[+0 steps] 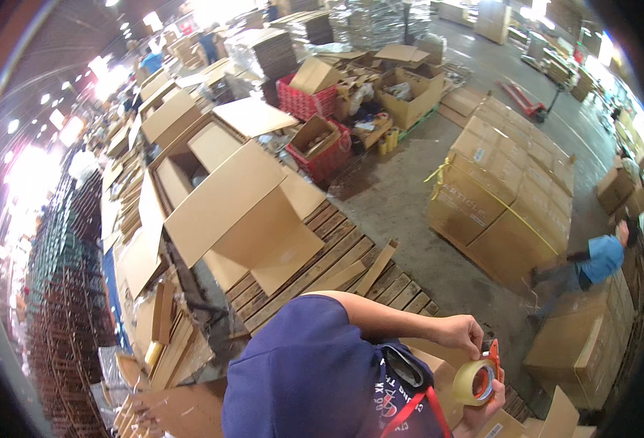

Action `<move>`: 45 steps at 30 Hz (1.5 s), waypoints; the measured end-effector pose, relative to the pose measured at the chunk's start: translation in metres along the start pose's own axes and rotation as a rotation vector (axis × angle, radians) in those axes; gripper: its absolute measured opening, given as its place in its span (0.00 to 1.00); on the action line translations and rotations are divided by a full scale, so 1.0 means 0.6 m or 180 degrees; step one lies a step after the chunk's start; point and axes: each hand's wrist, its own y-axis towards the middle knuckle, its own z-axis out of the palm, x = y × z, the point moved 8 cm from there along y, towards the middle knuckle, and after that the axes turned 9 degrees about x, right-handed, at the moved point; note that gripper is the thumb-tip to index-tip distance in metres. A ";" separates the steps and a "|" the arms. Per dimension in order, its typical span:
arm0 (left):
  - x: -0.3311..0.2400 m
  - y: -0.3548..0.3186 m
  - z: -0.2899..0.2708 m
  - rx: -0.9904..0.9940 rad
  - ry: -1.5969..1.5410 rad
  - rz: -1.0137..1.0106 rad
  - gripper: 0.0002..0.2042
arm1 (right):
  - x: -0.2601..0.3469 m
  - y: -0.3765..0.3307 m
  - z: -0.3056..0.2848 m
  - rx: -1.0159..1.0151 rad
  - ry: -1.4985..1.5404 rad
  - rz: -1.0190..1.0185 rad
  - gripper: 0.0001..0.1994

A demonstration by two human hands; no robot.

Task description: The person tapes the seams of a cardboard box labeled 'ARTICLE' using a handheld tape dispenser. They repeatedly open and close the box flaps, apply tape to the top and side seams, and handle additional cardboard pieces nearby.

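Note:
My right hand (486, 415) grips a tape dispenser (494, 353) with an orange-red body, carrying a wide roll of clear yellowish packing tape (466, 384). From above, my left hand (462, 334) reaches across with bent fingers, thumb and fingertips pinched at the upper edge of the roll. The tape end between those fingers is too small to make out. Below and beside my hands are flaps of an open cardboard box (560, 415). Part of the right hand is hidden behind the roll and dispenser.
A large open carton (245, 212) lies on a slatted wooden platform (336, 244). A strapped stack of boxes (501, 186) stands to the right, with a person in a blue top (601, 259) beyond it. Red crates (318, 157) and a red pallet jack (523, 101) are farther off.

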 end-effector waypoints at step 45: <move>0.020 0.443 -0.843 -0.2112 0.1401 0.0858 0.20 | 0.220 0.053 -0.135 -0.1480 -0.3446 0.1251 0.29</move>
